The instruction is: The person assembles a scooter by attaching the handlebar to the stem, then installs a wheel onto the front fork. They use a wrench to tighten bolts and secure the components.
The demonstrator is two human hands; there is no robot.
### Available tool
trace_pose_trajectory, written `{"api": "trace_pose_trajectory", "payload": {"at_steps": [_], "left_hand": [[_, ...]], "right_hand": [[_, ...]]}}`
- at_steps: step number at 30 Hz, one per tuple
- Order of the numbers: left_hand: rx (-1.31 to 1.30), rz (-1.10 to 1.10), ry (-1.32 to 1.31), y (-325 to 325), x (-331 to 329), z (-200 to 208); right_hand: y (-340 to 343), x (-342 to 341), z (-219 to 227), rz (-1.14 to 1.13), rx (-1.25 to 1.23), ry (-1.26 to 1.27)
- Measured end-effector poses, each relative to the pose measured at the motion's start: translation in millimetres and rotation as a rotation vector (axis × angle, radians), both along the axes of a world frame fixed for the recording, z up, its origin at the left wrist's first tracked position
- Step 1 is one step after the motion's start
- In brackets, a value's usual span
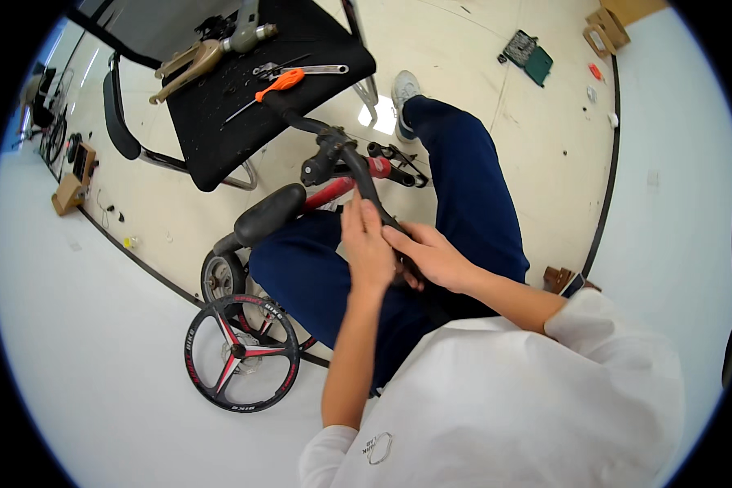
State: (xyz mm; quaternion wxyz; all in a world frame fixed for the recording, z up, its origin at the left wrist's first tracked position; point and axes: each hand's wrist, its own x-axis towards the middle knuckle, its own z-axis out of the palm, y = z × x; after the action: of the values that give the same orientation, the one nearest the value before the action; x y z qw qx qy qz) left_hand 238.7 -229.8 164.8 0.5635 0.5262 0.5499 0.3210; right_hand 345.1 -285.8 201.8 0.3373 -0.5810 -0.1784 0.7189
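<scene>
A black bicycle handlebar [368, 185] runs down toward my lap, its clamp and stem [327, 156] above my hands. My left hand [368, 248] presses against the left side of the bar, its fingers close together and pointing away from me. Wrapped around the near end of the bar, my right hand [433, 259] has its thumb on top and some fingertips showing underneath. Both hands are closed on the bar and almost touch each other. Beneath it lies a red and black bicycle frame [331, 193] with a black saddle [270, 215], between my legs.
A black chair [301, 28] ahead holds an orange-handled screwdriver [283, 83], an adjustable wrench [321, 69] and a bicycle fork [191, 69]. A three-spoke wheel [237, 351] leans at my left. On the floor are a green tool case [537, 65] and cardboard boxes [608, 32].
</scene>
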Motion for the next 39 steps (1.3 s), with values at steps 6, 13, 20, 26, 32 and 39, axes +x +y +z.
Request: {"api": "trace_pose_trajectory", "payload": {"at_steps": [6,13,20,26,32,39], "left_hand": [[-0.096,-0.204,0.181,32.7,-40.1,21.2],[-0.129,-0.219,0.315,32.3,6.2,19.5],[0.045,-0.183,0.441,26.1,46.1,1.3],[-0.037,-0.143,0.477,20.8,59.4,1.9],[-0.051,-0.124,0.448,22.4,70.6,-10.8],[-0.069,-0.079,0.468,37.6,79.3,-15.8]], "right_hand": [[-59.6,-52.0,-30.5,-0.121,0.270,-0.344],[-60.5,-43.8,-51.7,-0.071,0.361,0.064],[-32.4,-8.8,-109.8,0.029,0.614,-0.055],[7.6,97.6,-226.6,-0.276,0.022,-0.501],[71.9,129.1,-314.7,-0.207,-0.121,-0.666],[87.0,122.1,-357.3,-0.179,-0.086,-0.673]]}}
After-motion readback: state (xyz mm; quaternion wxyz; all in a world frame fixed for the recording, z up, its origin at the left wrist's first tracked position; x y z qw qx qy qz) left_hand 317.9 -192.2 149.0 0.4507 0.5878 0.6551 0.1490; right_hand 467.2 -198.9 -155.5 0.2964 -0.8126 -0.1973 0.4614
